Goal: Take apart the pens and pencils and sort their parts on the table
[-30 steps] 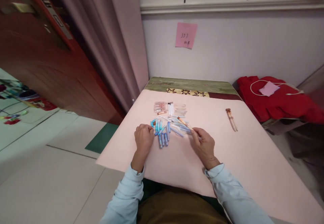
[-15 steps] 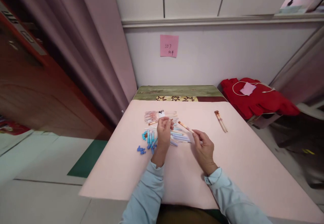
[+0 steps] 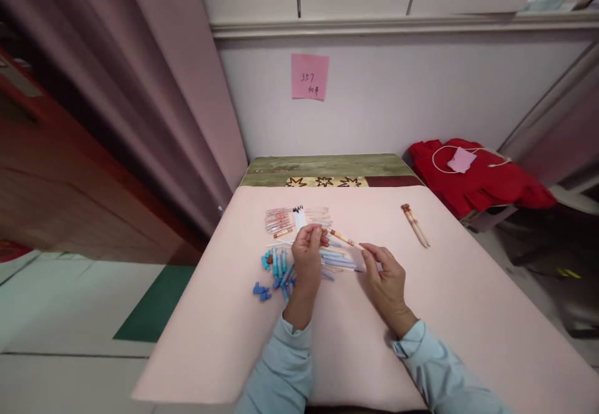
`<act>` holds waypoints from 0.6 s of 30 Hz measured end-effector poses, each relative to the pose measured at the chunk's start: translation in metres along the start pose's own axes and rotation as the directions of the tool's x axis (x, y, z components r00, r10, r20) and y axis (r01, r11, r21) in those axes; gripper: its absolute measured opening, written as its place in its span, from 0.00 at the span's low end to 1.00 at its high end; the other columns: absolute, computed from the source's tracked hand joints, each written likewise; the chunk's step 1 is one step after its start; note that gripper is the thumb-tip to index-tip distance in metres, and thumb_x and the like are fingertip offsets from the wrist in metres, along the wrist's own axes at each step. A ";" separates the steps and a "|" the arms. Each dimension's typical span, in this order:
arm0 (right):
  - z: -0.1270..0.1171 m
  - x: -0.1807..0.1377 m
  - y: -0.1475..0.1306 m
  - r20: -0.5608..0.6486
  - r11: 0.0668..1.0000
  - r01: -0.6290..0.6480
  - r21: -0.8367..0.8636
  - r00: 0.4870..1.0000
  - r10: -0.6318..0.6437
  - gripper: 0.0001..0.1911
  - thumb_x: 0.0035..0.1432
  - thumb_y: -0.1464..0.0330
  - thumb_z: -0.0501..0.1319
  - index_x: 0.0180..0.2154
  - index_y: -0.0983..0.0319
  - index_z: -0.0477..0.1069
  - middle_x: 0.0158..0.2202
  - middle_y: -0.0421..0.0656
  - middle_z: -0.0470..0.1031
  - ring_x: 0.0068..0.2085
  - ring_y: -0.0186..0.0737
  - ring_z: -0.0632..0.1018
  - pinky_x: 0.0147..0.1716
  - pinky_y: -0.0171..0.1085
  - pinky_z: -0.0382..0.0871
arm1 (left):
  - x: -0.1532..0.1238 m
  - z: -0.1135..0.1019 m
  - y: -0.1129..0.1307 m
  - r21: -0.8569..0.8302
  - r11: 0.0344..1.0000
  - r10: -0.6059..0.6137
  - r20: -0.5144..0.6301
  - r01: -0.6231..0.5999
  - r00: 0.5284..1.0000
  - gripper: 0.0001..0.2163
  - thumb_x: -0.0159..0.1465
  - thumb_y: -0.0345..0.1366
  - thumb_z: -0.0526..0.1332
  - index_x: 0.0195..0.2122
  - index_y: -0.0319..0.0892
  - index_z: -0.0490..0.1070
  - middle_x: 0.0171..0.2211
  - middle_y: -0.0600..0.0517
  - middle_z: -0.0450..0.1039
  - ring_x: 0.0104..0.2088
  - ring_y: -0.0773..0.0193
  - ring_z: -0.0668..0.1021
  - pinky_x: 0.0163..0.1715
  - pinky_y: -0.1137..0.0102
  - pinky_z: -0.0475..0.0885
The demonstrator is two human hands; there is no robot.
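My right hand (image 3: 387, 280) pinches the pale end of a pen barrel (image 3: 344, 237), cream with a brown far end that points up and left. Between the thumb and fingers of my left hand (image 3: 307, 258) is a small brown pen topper (image 3: 324, 232), partly hidden, close to the barrel's brown end but apparently apart from it. Under and around my left hand lie blue pen barrels (image 3: 279, 263), lilac pen parts (image 3: 337, 262), turquoise toppers (image 3: 266, 260) and dark blue toppers (image 3: 261, 290). Behind it are white refills with black tips (image 3: 298, 216) and clear pinkish pen parts (image 3: 277, 221).
Brown-topped pens (image 3: 415, 226) lie together on the right of the pink-covered table (image 3: 210, 333). A red cloth (image 3: 482, 183) with a white cable is beyond the right edge. The wall with a pink note (image 3: 309, 77) stands behind; a curtain (image 3: 187, 77) hangs left.
The camera view has shifted slightly. My hands still hold the barrel and the topper, and the barrel's brown end now sits nearer to my left fingers.
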State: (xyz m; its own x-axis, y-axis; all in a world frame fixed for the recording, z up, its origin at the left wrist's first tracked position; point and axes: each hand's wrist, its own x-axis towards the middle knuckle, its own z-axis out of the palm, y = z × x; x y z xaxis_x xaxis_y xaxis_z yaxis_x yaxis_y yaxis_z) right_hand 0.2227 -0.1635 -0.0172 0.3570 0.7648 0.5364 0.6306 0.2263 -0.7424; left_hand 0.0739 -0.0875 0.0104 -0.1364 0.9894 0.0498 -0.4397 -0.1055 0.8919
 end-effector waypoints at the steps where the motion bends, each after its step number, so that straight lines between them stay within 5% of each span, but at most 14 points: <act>1: 0.000 0.000 0.000 0.003 1.000 0.000 -0.004 1.000 0.000 0.12 0.67 0.61 0.58 0.44 0.58 0.77 0.39 0.44 0.79 0.40 0.42 0.78 0.42 0.40 0.70 | 0.000 0.000 -0.001 0.006 1.000 0.006 -0.001 -0.006 1.000 0.11 0.59 0.42 0.67 0.37 0.40 0.74 0.29 0.53 0.76 0.26 0.71 0.75 0.29 0.74 0.70; 18: 0.001 -0.005 -0.002 0.088 0.996 0.037 -0.075 0.996 -0.031 0.14 0.65 0.58 0.59 0.46 0.59 0.76 0.37 0.44 0.81 0.35 0.40 0.78 0.39 0.38 0.71 | 0.000 -0.005 0.000 0.140 0.983 0.125 -0.032 -0.119 0.992 0.12 0.60 0.39 0.65 0.42 0.40 0.75 0.27 0.53 0.76 0.27 0.69 0.76 0.31 0.74 0.71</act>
State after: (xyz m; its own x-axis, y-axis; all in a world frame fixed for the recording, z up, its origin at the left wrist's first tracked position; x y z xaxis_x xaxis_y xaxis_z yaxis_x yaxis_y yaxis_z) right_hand 0.2189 -0.1671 -0.0188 0.2753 0.8078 0.5212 0.6933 0.2087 -0.6897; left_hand 0.0698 -0.0881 0.0080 -0.2184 0.9648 0.1465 -0.2920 -0.2079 0.9336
